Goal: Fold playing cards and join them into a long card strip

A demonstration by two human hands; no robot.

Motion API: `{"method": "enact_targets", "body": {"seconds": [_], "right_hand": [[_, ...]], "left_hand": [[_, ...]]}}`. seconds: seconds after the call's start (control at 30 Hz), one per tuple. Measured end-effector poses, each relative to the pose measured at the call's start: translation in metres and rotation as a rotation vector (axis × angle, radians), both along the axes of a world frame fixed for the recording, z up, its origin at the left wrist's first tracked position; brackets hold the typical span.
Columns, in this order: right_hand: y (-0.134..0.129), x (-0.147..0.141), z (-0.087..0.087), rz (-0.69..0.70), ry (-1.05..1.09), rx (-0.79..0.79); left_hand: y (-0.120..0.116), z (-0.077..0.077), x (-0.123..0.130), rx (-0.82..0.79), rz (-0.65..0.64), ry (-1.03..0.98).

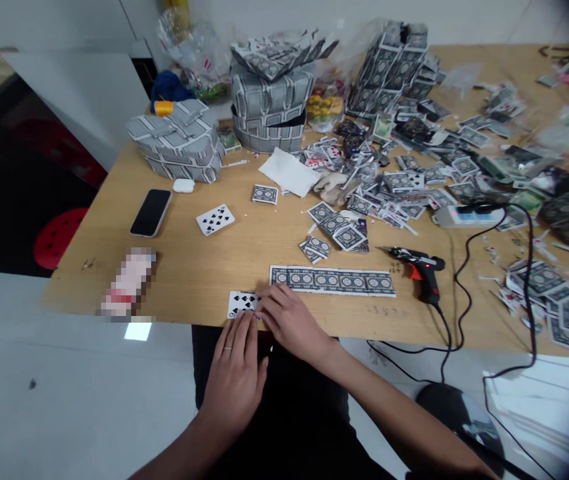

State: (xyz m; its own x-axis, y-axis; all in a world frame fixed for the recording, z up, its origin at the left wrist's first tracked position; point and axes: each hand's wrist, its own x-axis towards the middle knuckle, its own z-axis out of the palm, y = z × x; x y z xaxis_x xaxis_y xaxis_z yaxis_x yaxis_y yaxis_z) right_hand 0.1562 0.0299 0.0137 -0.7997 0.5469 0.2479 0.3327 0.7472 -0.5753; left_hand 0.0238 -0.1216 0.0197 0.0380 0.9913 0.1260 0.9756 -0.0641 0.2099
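Observation:
A playing card [239, 303], face up with black spades, lies at the table's front edge. My left hand [237, 363] rests its outstretched fingers on the card's lower edge, the thumb apart below the table edge. My right hand [291, 323] has its fingers bent and drawn together at the card's right end, covering that end. Just beyond my right hand runs a long strip of joined cards [331, 281], patterned backs up. To its right lies a glue gun [417, 267] with a red trigger.
A phone [151, 213], a white earphone case [183, 186] and a loose eight of spades [215, 219] lie left. Woven card baskets [179, 143] stand behind. Heaped cards and scraps [464, 167] cover the right side. A power strip [469, 217] and black cables lie near the glue gun.

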Motion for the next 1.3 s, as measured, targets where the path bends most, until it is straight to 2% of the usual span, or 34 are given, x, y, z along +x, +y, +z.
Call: {"method": "enact_targets", "body": {"seconds": [0.2,0.33,0.6,0.83,1.13,1.3], "right_hand": [[-0.001,0.001,-0.003,-0.003,0.039,-0.02],[-0.002,0.002,-0.004,-0.001,0.038,-0.019],[-0.004,0.005,-0.001,0.014,0.062,-0.037],[-0.008,0.007,0.001,-0.003,0.096,-0.054],[-0.031,0.025,0.0,0.011,0.015,-0.001],[-0.034,0.028,-0.003,0.023,0.015,0.008]], "left_hand": [[0.001,0.001,0.005,-0.017,0.028,0.034],[0.002,-0.005,0.006,-0.021,0.055,0.049],[0.003,-0.012,0.002,-0.011,0.028,0.128],[0.005,-0.013,0.001,0.025,0.041,0.053],[0.011,-0.014,-0.023,0.091,-0.08,-0.017],[0.014,-0.023,-0.038,0.166,-0.147,-0.052]]}}
